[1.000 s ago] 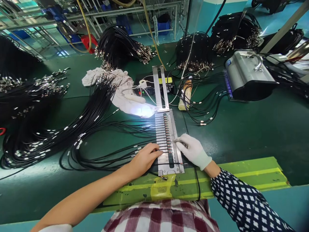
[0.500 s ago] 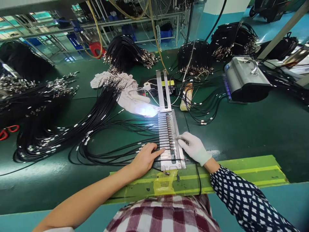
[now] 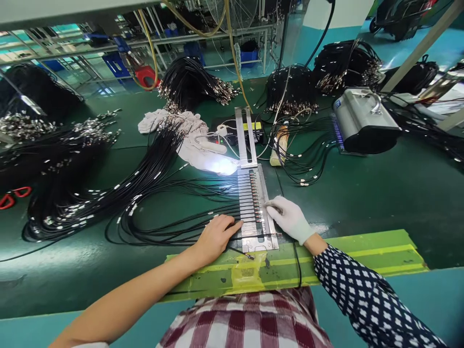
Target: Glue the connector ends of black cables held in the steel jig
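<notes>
A slotted metal fixture plate (image 3: 256, 210) lies on the green bench with several thin black cables (image 3: 188, 227) laid across its slots. My bare left hand (image 3: 216, 237) rests on the cables just left of the plate, its fingers pressing them at the plate's edge. On the right rim of the plate lies my white-gloved right hand (image 3: 290, 218), its fingertips at the connector ends. A long metal bar (image 3: 244, 137) extends from the far end of the plate.
Big bundles of black cables (image 3: 83, 193) cover the left and back of the bench. A white cloth (image 3: 181, 130), a bright lamp spot (image 3: 217, 166), a small black box (image 3: 232, 131) and a grey machine (image 3: 364, 121) sit behind. Yellow-green tape (image 3: 344, 253) marks the near edge.
The view has tilted slightly, shifting everything up in the frame. Both hands stay at the plate, with the left fingers pulled back a little from the slots.
</notes>
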